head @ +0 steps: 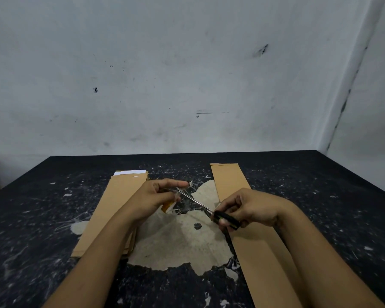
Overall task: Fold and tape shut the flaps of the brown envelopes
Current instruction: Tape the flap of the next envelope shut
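Both our hands are busy, left hand [152, 197] pinching the limp, sticky tape roll [167, 206], right hand [242, 210] gripping scissors [226, 217], light envelope stack [111, 210] at nine o'clock.

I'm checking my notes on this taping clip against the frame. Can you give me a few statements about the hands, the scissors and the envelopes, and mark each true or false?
1. The right hand has its grip on the black-handled scissors. True.
2. The scissors lie flat on the table. False: they are held up, blades pointing toward the left hand.
3. The left hand holds a tape roll with an orange core. True.
4. All brown envelopes are in one pile. False: an envelope stack lies left, and a single envelope lies right.
5. The table surface is clean white. False: it is black, with a worn pale patch.
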The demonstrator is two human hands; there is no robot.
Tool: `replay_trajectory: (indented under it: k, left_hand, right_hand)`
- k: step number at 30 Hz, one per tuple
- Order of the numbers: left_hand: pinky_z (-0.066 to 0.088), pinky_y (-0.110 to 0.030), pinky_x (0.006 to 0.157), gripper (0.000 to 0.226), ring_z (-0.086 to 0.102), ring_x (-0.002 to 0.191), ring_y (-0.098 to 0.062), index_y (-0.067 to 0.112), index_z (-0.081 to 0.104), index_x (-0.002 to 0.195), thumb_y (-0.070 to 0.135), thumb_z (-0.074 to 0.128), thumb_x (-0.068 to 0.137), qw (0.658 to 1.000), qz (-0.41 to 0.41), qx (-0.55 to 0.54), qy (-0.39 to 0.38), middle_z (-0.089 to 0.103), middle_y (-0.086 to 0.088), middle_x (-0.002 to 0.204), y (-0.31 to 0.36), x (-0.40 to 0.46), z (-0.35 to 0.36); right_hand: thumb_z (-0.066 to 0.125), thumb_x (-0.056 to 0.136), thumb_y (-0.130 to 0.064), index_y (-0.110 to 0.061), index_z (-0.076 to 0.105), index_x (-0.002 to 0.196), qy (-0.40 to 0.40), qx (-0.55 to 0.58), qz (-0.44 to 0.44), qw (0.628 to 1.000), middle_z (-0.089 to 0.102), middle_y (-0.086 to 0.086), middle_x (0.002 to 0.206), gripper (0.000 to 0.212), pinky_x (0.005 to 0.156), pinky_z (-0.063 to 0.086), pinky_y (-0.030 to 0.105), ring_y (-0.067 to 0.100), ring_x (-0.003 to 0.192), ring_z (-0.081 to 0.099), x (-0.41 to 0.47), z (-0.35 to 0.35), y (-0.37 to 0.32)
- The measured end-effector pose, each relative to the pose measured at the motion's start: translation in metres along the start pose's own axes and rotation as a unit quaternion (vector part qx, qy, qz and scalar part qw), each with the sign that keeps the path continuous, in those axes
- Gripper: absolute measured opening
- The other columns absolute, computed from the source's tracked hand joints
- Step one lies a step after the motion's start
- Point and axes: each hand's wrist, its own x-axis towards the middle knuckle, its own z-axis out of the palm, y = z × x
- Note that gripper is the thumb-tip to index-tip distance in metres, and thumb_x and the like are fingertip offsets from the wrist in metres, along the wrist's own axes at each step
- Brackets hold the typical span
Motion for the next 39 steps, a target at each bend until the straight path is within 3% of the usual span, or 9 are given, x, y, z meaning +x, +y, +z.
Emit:
replay_trajectory:
  k: [5, 9, 15, 18, 21, 27, 33, 35, 39]
  left_hand:
    - [0.05, -0.015, 0.073, 0.04, 0.069, 0.085, -0.009, 0.02, 0.073, 0.117, -0.007, 0.059, 0.091, 1.0, -0.006, 0.028, 0.002, 0.077, -0.003, 0.089, 0.002, -0.002, -0.001]
    - [0.05, -0.015, 0.074, 0.042, 0.072, 0.083, -0.01, 0.026, 0.072, 0.116, -0.005, 0.061, 0.09, 0.998, -0.013, 0.065, 0.014, 0.077, 0.008, 0.088, 0.005, -0.004, -0.001]
    - [0.049, -0.012, 0.073, 0.038, 0.073, 0.086, -0.01, 0.031, 0.072, 0.114, 0.002, 0.068, 0.088, 0.995, -0.025, 0.092, 0.034, 0.077, 0.01, 0.085, 0.005, -0.005, -0.002]
    - [0.049, -0.009, 0.07, 0.039, 0.073, 0.086, -0.009, 0.032, 0.073, 0.112, 0.002, 0.069, 0.087, 0.995, -0.025, 0.092, 0.037, 0.077, 0.01, 0.09, 0.007, -0.005, 0.002]
    - [0.05, -0.01, 0.069, 0.041, 0.073, 0.085, -0.011, 0.031, 0.073, 0.112, -0.001, 0.068, 0.087, 0.994, -0.021, 0.093, 0.046, 0.077, 0.001, 0.094, 0.008, -0.006, 0.004]
    - [0.052, -0.012, 0.067, 0.033, 0.075, 0.085, -0.013, 0.021, 0.075, 0.111, -0.001, 0.07, 0.087, 0.996, 0.0, 0.062, 0.068, 0.077, 0.001, 0.088, 0.007, -0.005, 0.008]
    - [0.056, -0.018, 0.074, 0.034, 0.075, 0.087, -0.018, 0.021, 0.075, 0.11, -0.002, 0.072, 0.085, 0.996, 0.017, 0.022, 0.085, 0.078, -0.002, 0.09, 0.005, -0.003, 0.01]
    - [0.057, -0.02, 0.075, 0.036, 0.075, 0.087, -0.021, 0.018, 0.075, 0.111, -0.005, 0.072, 0.083, 0.996, 0.018, -0.005, 0.084, 0.078, -0.006, 0.09, 0.006, -0.003, 0.015]
    - [0.057, -0.032, 0.079, 0.039, 0.073, 0.084, -0.025, 0.017, 0.075, 0.109, -0.008, 0.074, 0.079, 0.995, 0.012, -0.065, 0.08, 0.077, -0.015, 0.095, 0.005, -0.003, 0.024]
  right_hand:
    - [0.072, 0.087, 0.0, -0.005, 0.076, 0.111, 0.005, -0.016, 0.007, 1.0, 0.076, 0.008, 0.092, 0.024, 0.057, 0.037, 0.023, 0.008, 0.069, 0.065, -0.001, 0.002, -0.002]
    - [0.071, 0.091, -0.005, -0.006, 0.076, 0.112, 0.02, -0.047, 0.035, 0.998, 0.076, 0.007, 0.093, 0.022, 0.062, 0.052, 0.02, 0.009, 0.074, 0.066, -0.003, 0.007, -0.004]
    - [0.074, 0.089, -0.027, -0.015, 0.079, 0.108, 0.098, -0.32, 0.1, 0.937, 0.076, 0.003, 0.101, 0.023, 0.07, 0.06, 0.027, 0.013, 0.077, 0.07, 0.004, 0.033, -0.023]
    - [0.075, 0.084, -0.023, -0.003, 0.077, 0.093, 0.13, -0.377, 0.125, 0.909, 0.073, 0.01, 0.087, 0.021, 0.063, 0.062, 0.034, 0.022, 0.066, 0.071, 0.012, 0.054, -0.034]
    - [0.075, 0.079, -0.021, -0.009, 0.053, 0.063, 0.162, -0.434, 0.129, 0.877, 0.052, 0.006, 0.067, 0.029, 0.05, 0.043, 0.031, 0.022, 0.057, 0.052, 0.012, 0.07, -0.044]
    - [0.065, 0.09, -0.023, -0.014, 0.051, 0.093, 0.166, -0.496, 0.12, 0.844, 0.055, 0.006, 0.093, 0.017, 0.071, 0.041, 0.032, 0.027, 0.089, 0.058, 0.006, 0.09, -0.057]
    - [0.072, 0.085, -0.029, -0.009, 0.065, 0.088, 0.168, -0.445, 0.126, 0.87, 0.06, 0.005, 0.083, 0.022, 0.066, 0.053, 0.034, 0.023, 0.078, 0.063, 0.01, 0.08, -0.047]
    - [0.077, 0.083, -0.037, -0.011, 0.075, 0.105, 0.163, -0.363, 0.1, 0.912, 0.071, 0.004, 0.093, 0.034, 0.074, 0.059, 0.035, 0.019, 0.084, 0.068, 0.013, 0.069, -0.038]
    - [0.082, 0.081, -0.042, -0.02, 0.066, 0.128, 0.157, -0.114, -0.005, 0.981, 0.073, -0.006, 0.095, 0.054, 0.071, 0.057, 0.025, 0.008, 0.081, 0.072, 0.019, 0.064, -0.026]
